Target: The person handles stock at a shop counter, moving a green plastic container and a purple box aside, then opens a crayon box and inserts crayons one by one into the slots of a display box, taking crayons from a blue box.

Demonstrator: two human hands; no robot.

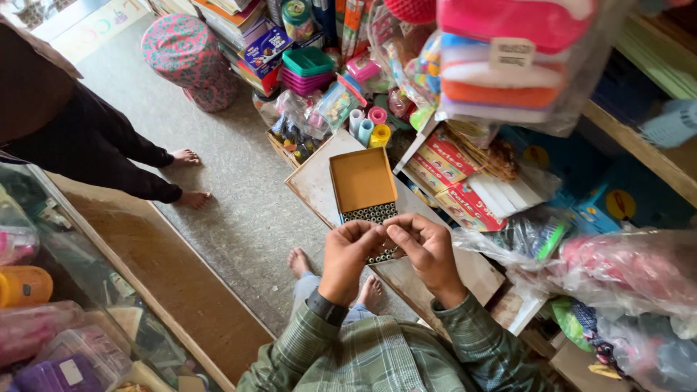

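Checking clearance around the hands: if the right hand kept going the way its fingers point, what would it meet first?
The right hand points left toward the left hand; their fingers already look touching, above the open box, though depth is unclear.

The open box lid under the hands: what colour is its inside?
Plain orange-yellow inside the open box lid, seen best in the head view, just beyond both hands.

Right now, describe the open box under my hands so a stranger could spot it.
Find the pale board in front of the cluttered shelves. On it lies a small open box: tan lid flipped up, tray packed with tiny dark round pieces. Both hands meet over it; neighbouring packets are red and yellow.
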